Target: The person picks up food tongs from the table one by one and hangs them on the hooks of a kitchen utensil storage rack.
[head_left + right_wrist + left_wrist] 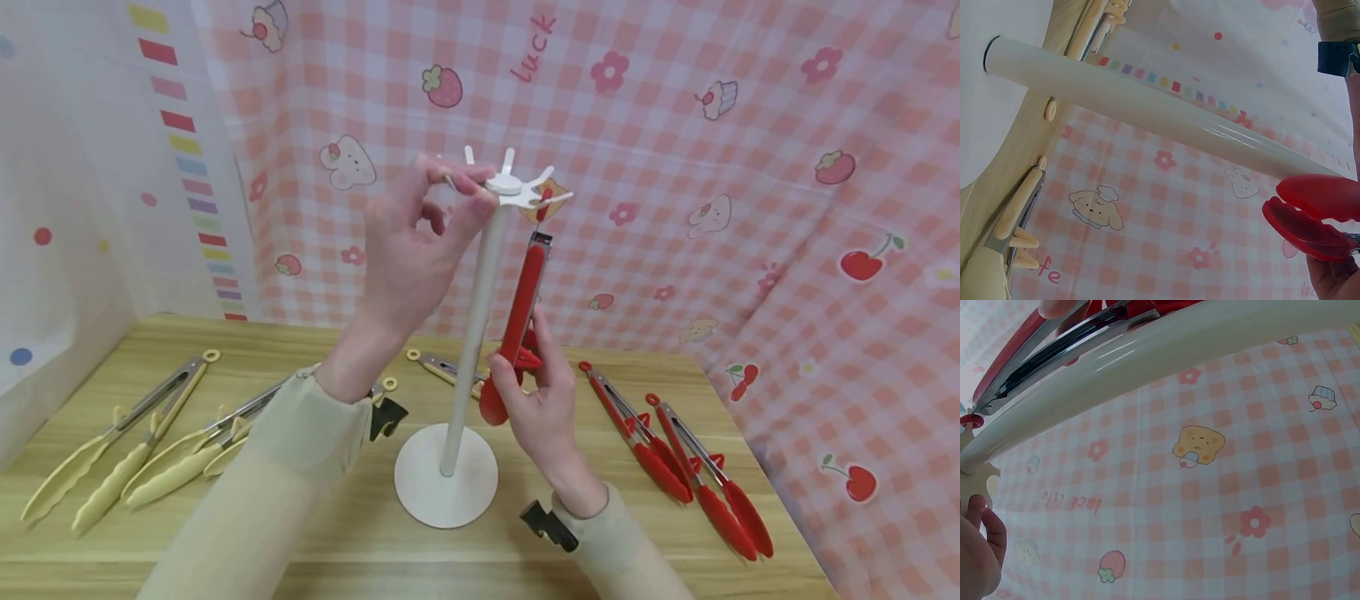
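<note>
In the head view, a white stand with a round base (pixel 446 504) and an upright pole (pixel 480 317) carries a ring of flat hooks (pixel 510 187) on top. My left hand (pixel 412 242) pinches the edge of that hook top between thumb and fingers. My right hand (pixel 543 408) grips a pair of red tongs (pixel 522 296) near their silicone heads, held upright beside the pole. The tongs' red hanging ring (pixel 971 420) is at one of the hooks; I cannot tell whether it is fully over it. Their red heads (pixel 1310 206) are close together in the right wrist view.
Several pale yellow tongs (pixel 138 442) lie on the wooden table (pixel 337 542) at the left and behind the stand. Two red tongs (pixel 637 433) lie at the right. A pink checked cloth (pixel 675 250) hangs behind the table.
</note>
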`<state>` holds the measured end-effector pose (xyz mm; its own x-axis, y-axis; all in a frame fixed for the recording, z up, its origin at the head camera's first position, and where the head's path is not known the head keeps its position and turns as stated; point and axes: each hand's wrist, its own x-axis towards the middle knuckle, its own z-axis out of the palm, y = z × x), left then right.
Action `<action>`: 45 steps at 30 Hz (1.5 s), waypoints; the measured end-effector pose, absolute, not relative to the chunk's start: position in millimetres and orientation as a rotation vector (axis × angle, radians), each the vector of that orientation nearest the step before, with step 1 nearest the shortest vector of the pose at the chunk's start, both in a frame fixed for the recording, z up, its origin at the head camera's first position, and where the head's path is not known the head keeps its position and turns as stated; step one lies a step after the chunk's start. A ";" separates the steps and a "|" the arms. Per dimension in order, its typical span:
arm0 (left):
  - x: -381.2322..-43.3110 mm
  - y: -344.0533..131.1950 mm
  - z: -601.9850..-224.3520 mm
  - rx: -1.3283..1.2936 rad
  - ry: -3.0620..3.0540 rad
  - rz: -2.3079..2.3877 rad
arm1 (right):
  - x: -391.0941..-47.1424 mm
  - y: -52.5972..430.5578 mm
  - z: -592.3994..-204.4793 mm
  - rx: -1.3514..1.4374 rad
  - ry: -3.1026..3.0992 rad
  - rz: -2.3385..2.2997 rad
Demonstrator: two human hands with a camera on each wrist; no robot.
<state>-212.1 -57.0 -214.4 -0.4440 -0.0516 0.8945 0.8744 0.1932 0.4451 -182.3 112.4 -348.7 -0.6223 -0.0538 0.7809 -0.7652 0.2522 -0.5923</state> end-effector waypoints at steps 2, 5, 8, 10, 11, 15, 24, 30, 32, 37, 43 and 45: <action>-210.7 -56.8 -213.5 -0.788 -1.627 -1.384 | -182.5 113.4 -348.5 0.749 -1.885 1.408; -209.6 -56.2 -212.2 -0.795 -1.621 -1.396 | -183.0 115.5 -347.5 0.755 -1.880 1.395; -209.3 -55.7 -211.7 -0.803 -1.618 -1.402 | -183.5 117.8 -346.7 0.763 -1.875 1.379; -209.1 -55.7 -211.7 -0.804 -1.621 -1.398 | -183.8 119.1 -346.1 0.774 -1.875 1.366; -209.1 -55.7 -211.8 -0.803 -1.622 -1.396 | -184.2 119.6 -345.9 0.780 -1.879 1.365; -209.1 -56.5 -212.4 -0.800 -1.630 -1.379 | -185.4 121.8 -345.4 0.789 -1.900 1.368; -208.5 -56.4 -212.9 -0.788 -1.639 -1.366 | -184.1 125.2 -344.3 0.755 -1.986 1.340; -208.1 -56.5 -212.7 -0.784 -1.646 -1.367 | -183.4 126.0 -343.3 0.743 -2.010 1.327; -208.0 -57.1 -212.3 -0.783 -1.646 -1.369 | -182.9 125.7 -342.3 0.742 -2.021 1.323; -207.9 -58.0 -211.4 -0.781 -1.643 -1.371 | -182.5 125.7 -341.0 0.739 -2.034 1.318; -207.8 -57.2 -211.8 -0.783 -1.643 -1.382 | -181.6 126.6 -340.2 0.747 -2.027 1.353; -208.0 -56.9 -212.7 -0.781 -1.652 -1.389 | -180.5 127.0 -340.2 0.742 -2.033 1.358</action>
<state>-208.0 -56.9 -212.7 -0.4705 -0.0462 0.8812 0.8602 0.1987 0.4697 -180.5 127.0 -340.2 -0.6783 -0.1294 0.7233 -0.7177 0.3279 -0.6143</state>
